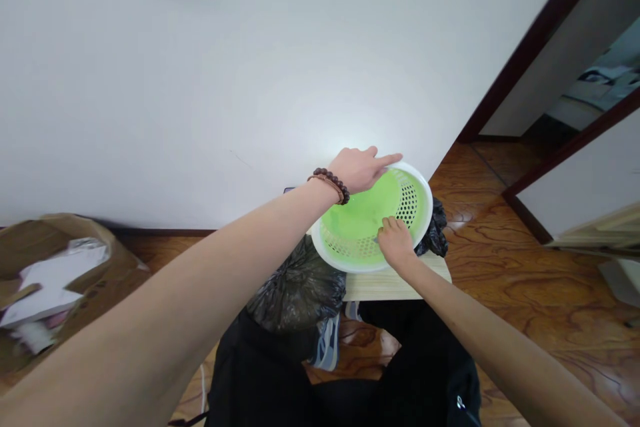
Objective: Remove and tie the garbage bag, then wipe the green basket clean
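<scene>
A round green basket with a white rim and perforated sides rests on a small pale wooden surface. My left hand, with a dark bead bracelet on its wrist, reaches over the far rim, its index finger stretched out along it and nothing seen in it. Over the near part of the basket, my right hand has its fingers curled together around something small and greyish at the fingertips, too small to make out.
Black plastic bags flank the basket, a large one at left and a smaller one at right. An open cardboard box with papers stands at far left. A white wall rises behind.
</scene>
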`<state>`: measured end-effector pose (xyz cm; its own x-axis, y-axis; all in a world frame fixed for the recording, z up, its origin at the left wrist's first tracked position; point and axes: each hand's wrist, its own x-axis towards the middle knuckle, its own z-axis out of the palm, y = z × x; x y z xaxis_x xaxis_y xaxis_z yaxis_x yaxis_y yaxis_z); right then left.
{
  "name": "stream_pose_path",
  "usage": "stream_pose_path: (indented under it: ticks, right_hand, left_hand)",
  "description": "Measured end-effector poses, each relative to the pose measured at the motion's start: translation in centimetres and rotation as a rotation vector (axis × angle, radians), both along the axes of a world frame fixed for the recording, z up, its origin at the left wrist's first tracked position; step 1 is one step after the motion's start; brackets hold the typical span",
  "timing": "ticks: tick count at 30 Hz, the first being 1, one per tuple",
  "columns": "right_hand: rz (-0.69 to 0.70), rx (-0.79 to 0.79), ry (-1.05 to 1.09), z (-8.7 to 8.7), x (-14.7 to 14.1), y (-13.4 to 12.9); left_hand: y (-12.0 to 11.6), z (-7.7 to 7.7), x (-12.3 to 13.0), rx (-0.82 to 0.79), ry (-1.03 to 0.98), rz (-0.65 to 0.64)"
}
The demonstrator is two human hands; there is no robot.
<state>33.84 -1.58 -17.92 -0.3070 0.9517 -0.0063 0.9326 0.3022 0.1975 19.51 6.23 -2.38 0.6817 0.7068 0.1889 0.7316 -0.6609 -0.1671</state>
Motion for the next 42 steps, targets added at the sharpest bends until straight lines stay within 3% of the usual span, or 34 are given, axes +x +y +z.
stream_pose_path:
  ticks: [10, 17, 25, 29, 32, 35, 38, 42]
  right_hand:
    - [-0.184, -0.088, -0.006, -1.9, -1.3, 0.2]
    - [-0.155, -0.164, -0.009, -1.4, -2.0, 0.1]
    - [-0.14, -0.078, -0.044, -2.2, -0.6, 1.1]
    - [-0.218, -0.171, 0.018, -2.2, -0.7, 1.2]
    - [-0.26, -0.255, 0.121, -2.2, -2.6, 0.5]
    - [-0.227, -0.295, 0.267, -2.0, -5.7, -0.3]
    - [-0.098, -0.317, 0.376, -1.7, -8.2, -1.0]
    - [-0.008, -0.31, 0.385, -1.7, -7.5, -1.6]
  left_hand:
    - [0.9, -0.5, 0.9, -0.209, -0.195, 0.061]
    - [1.0, -0.9, 1.2, -0.214, -0.23, 0.033]
    - [1.1, -0.4, 0.9, -0.266, -0.229, 0.043]
    - [1.1, -0.2, 1.2, -0.296, -0.238, 0.031]
    - [1.1, -0.3, 1.4, -0.29, -0.257, 0.026]
    - [1.1, -0.7, 1.5, -0.27, -0.266, 0.04]
    - [1.2, -1.1, 1.6, -0.258, -0.232, 0.03]
    - [1.2, -1.5, 1.6, -0.256, -0.208, 0.018]
